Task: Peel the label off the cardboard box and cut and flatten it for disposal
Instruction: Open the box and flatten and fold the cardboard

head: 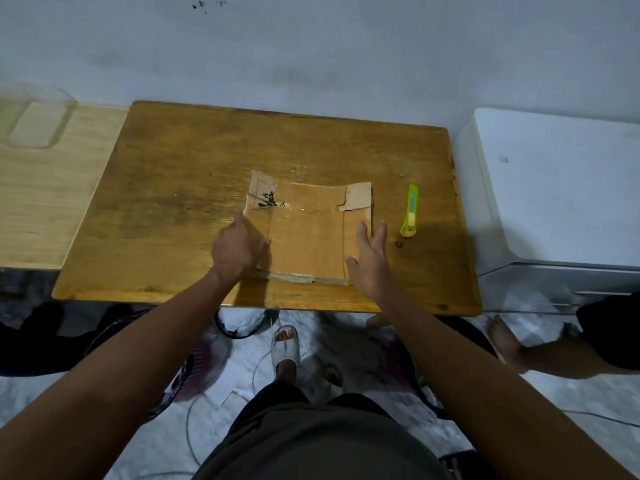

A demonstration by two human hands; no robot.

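While box (308, 233) lies flat | L hand (235, 249) grips edge | R hand (370, 259) grip wide | label (263, 195) print unreadable

Your body, as worn
Both your forearms bare, no sleeves showing; dark olive top (322, 445); dark shorts (277, 393); pale translucent slide sandal (285, 344) on your near foot.
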